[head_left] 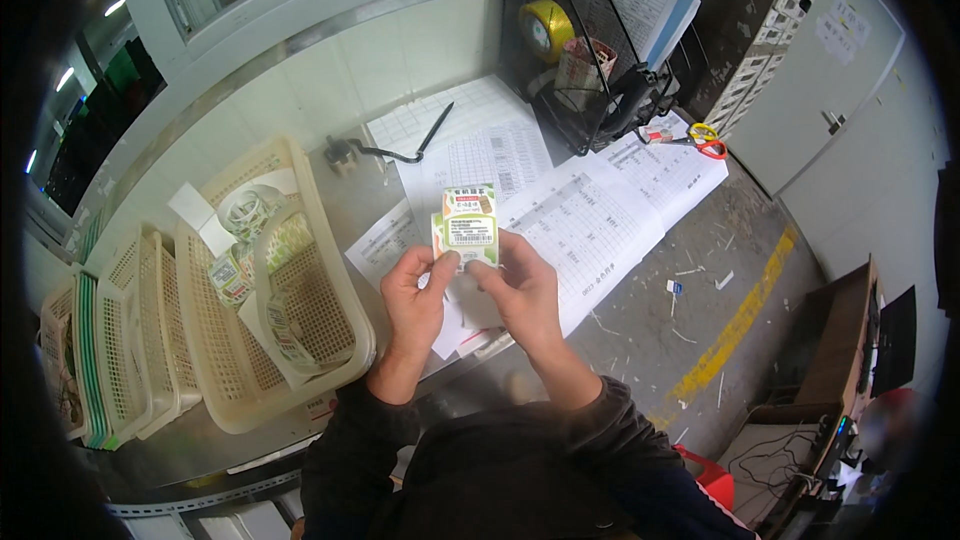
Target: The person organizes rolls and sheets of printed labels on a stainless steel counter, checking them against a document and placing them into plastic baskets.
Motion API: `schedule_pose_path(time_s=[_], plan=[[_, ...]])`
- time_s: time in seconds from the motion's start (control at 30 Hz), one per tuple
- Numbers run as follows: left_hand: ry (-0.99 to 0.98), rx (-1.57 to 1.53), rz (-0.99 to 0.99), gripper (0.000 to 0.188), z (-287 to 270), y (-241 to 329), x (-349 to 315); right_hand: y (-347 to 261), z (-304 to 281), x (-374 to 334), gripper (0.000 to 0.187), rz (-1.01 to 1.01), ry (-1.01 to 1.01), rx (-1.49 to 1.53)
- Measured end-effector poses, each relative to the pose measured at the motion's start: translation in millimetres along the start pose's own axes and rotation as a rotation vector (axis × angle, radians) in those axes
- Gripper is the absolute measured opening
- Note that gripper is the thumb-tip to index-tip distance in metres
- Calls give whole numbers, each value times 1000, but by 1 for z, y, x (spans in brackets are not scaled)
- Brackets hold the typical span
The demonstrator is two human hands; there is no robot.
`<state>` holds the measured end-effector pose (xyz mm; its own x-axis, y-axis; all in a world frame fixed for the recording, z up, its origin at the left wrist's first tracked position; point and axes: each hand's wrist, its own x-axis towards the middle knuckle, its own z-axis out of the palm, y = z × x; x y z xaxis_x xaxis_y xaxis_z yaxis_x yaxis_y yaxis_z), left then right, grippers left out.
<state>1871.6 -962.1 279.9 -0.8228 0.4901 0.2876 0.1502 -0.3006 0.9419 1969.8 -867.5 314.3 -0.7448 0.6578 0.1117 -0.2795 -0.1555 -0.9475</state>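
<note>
Both my hands hold a small stack of printed labels (468, 216), white with green and orange patches and a barcode, above the papers on the table. My left hand (414, 292) pinches its lower left corner with thumb and fingers. At the lower right edge my right hand (522, 290) grips it, thumb in front and fingers behind. Printed sheets (600, 220) lie under and beyond my hands. To the left stands a cream plastic basket (330, 310) holding rolls and strips of similar labels (285, 240).
More baskets (150, 330) stand at the far left. A black pen (436, 128) on a holder lies on the papers. Behind is a black mesh file rack (590, 90) with yellow tape (546, 28). Scissors (708, 140) rest at the right edge; paper scraps litter the floor (690, 310).
</note>
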Motion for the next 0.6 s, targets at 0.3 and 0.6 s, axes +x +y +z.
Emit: schedule_pose_path(time_s=[0.3,0.6], plan=[[-26,-27,-6,6,-1,-1,-1,3,-4,3,35,-9,8,26],[-47,-60,-35,11,-1,6,-2,-4,-14,9,16,73,29,144]])
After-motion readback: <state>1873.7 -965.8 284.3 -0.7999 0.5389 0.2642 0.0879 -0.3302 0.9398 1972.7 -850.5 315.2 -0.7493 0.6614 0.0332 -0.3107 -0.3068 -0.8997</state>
